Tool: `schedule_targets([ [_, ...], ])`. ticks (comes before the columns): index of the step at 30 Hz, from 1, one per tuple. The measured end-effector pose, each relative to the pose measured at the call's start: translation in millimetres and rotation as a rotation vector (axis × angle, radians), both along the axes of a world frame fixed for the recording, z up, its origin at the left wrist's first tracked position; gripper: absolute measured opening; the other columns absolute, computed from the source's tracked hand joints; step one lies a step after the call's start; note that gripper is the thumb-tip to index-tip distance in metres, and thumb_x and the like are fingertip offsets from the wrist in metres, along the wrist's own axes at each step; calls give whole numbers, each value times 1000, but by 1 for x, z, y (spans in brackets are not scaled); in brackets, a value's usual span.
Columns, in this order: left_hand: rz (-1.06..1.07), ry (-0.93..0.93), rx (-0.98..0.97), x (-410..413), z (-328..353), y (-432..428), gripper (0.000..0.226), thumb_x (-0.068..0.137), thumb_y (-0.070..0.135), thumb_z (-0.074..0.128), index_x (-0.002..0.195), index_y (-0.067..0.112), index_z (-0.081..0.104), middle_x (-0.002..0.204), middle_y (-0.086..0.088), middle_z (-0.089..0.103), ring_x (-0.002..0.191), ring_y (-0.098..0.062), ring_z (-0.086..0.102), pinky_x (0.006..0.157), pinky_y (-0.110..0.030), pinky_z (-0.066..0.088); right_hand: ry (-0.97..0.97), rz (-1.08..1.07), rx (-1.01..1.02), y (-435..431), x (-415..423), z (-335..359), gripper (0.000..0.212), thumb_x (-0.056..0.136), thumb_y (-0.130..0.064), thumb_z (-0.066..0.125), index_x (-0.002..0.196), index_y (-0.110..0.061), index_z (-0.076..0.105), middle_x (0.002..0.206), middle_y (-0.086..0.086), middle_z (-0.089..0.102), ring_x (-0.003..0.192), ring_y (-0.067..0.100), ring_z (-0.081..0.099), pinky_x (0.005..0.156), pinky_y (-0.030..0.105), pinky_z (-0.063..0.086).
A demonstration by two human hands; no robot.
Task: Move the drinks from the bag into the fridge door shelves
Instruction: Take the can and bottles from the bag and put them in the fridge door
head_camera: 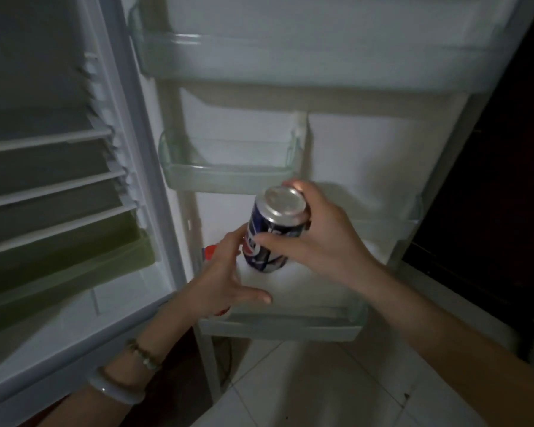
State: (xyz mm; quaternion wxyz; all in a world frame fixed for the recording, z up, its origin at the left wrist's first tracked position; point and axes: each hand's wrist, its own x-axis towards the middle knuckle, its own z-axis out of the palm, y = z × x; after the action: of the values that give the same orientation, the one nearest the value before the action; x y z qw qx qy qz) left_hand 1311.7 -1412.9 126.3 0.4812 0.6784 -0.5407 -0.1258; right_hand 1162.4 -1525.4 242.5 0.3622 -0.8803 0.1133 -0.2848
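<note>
The right hand [309, 241] grips a blue aluminium cola can [273, 231], tilted above the clear plastic bottom door shelf [290, 329]. The left hand [228, 272], fingers spread, holds nothing. Set down tilted, the can may tip over.

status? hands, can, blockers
Right hand grips can, over bottom door shelf. Left hand open beside it. Red-capped bottle already there; nothing blocking.

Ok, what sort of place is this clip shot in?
Most likely a home kitchen, dimly lit. An open fridge with clear door shelves and wire racks fills the view, the floor is pale tile, and the right hand holds a blue soda can over the bottom door shelf.
</note>
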Motion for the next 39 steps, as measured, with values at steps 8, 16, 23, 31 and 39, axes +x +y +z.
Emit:
schedule_targets([
  [8, 87, -250, 121, 8, 7, -12, 118, 49, 88, 53, 143, 23, 22, 133, 14, 25, 125, -6, 28, 103, -28, 30, -236, -240, -54, -39, -6, 66, 66, 61, -32, 85, 117, -18, 53, 99, -13, 59, 82, -1, 56, 69, -2, 39],
  [16, 129, -544, 193, 9, 6, -8, 97, 70, 55, 71, 145, 17, 22, 147, -3, 30, 132, -17, 28, 106, -28, 22, -69, -308, -24, -81, 15, 33, 73, 65, -30, 84, 125, -13, 45, 116, 4, 59, 100, 16, 57, 78, 17, 42],
  [23, 185, -901, 214, 13, -3, -11, 95, 62, 62, 70, 135, 10, 37, 130, -10, 53, 116, -29, 53, 94, -40, 44, -17, -317, 26, -92, 29, 15, 66, 67, -28, 83, 120, -11, 46, 109, -1, 54, 93, 13, 53, 76, 21, 38],
  [31, 200, -935, 248, 8, -10, -9, 92, 65, 63, 68, 135, 9, 42, 129, -9, 54, 116, -28, 53, 95, -38, 42, 5, -366, -73, -98, 31, 6, 87, 69, -35, 81, 137, -6, 34, 138, 13, 43, 126, 25, 42, 97, 24, 32],
  [39, 314, -937, 274, -10, -12, 22, 94, 59, 57, 76, 132, 7, 45, 122, -9, 57, 111, -28, 55, 93, -38, 44, -136, -382, -546, -37, -1, -3, 78, 74, -38, 72, 134, -2, 39, 133, 21, 46, 123, 35, 39, 101, 44, 38],
])
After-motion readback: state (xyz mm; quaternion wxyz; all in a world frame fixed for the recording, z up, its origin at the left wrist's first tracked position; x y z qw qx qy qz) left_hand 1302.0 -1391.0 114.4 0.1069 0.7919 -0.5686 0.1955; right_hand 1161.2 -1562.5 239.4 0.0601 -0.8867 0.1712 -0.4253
